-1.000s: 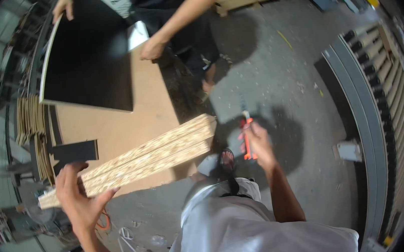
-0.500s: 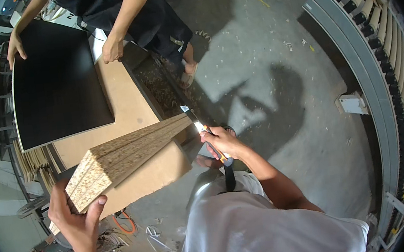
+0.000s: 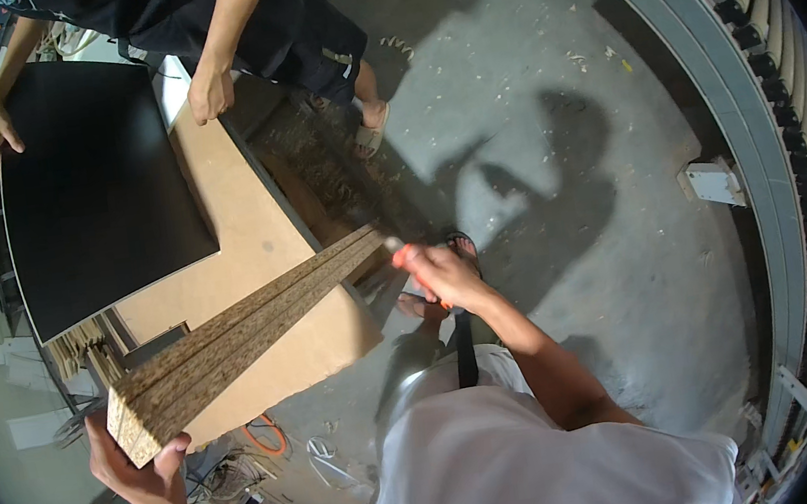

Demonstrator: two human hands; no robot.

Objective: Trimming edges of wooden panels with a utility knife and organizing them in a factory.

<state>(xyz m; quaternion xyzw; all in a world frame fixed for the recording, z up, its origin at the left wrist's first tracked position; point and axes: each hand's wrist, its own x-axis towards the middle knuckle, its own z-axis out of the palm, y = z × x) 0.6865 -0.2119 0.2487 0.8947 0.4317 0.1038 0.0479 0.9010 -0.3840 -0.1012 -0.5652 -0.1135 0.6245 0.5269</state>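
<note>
Gripping the near end of the stacked raw chipboard panels (image 3: 233, 343) with left hand (image 3: 144, 475). Clenching an orange-handled tool (image 3: 414, 256) in right hand (image 3: 442, 277), tip at the stack's far end.

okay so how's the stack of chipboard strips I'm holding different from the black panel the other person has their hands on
The chipboard stack is long, narrow and raw tan, its speckled edges showing; the black panel is broad, nearly square and smoothly coated. The stack is held on edge, your left hand at its near end and your right hand, with an orange-handled tool, at the far end. The panel lies flat on the worktable under the other person's hands. Both look like cut board.
</note>
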